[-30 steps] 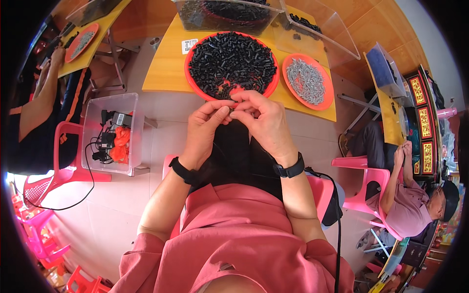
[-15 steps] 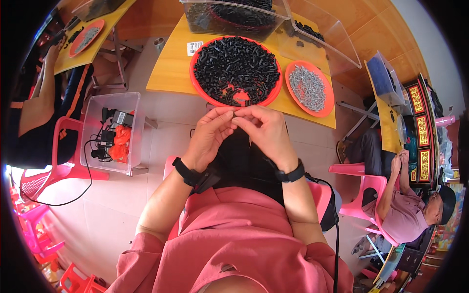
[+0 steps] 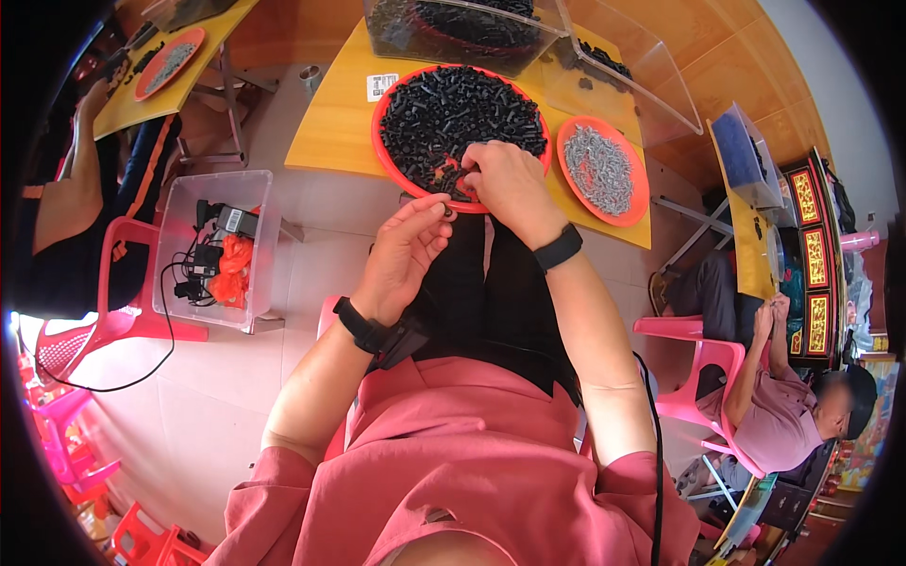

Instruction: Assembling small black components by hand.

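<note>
My left hand [image 3: 408,253] pinches a small black plastic piece [image 3: 447,213] between thumb and fingertip, just below the near rim of a round red tray [image 3: 379,156]. Heaped in that tray are many short black cylindrical pieces [image 3: 453,113], with the red bottom showing through near the front. Over the tray's near edge reaches my right hand [image 3: 510,184], its bent fingers down among the pieces. Whatever its fingertips grip is hidden. To the right, a smaller orange-red plate [image 3: 566,179] holds a pile of small silver-grey metal parts [image 3: 601,170].
The trays stand on a yellow table [image 3: 326,123], with clear plastic bins [image 3: 462,47] behind. On the floor at left, a clear box [image 3: 264,217] contains black adapters, cables and an orange bag. Two other people sit at yellow tables [image 3: 755,245] on either side. Pink chairs [image 3: 123,274] stand about.
My hands were together in front of the tray. My right hand has moved forward and right into the black pieces. My left hand stays almost in place, a black piece now visible in it.
</note>
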`<state>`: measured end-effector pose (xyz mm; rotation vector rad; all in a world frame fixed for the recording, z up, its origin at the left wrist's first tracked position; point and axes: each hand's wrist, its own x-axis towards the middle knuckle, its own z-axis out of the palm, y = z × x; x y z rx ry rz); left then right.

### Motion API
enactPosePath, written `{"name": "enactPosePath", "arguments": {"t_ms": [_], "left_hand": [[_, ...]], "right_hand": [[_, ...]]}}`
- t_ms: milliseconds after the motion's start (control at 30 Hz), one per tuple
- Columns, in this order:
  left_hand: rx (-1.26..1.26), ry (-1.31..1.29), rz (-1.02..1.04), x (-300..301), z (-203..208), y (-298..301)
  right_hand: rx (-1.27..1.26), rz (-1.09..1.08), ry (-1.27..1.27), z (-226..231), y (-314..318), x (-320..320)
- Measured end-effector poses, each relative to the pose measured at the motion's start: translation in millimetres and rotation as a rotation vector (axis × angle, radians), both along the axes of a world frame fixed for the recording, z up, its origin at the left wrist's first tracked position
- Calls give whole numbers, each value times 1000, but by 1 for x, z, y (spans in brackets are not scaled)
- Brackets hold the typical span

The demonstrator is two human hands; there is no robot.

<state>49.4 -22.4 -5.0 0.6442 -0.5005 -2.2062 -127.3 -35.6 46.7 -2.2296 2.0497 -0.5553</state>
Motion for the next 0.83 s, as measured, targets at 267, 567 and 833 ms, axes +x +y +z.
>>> {"name": "enactPosePath", "arguments": {"t_ms": [267,567,833], "left_hand": [[12,28,2,0,-1,1],[-5,7,54,-1,1,2],[-242,-51,109,-4,-5,5]], "right_hand": [[-15,7,-17,-14,-7,-2],[-44,-106,-770,11,51,17],[-69,-102,-903,5,80,41]]}}
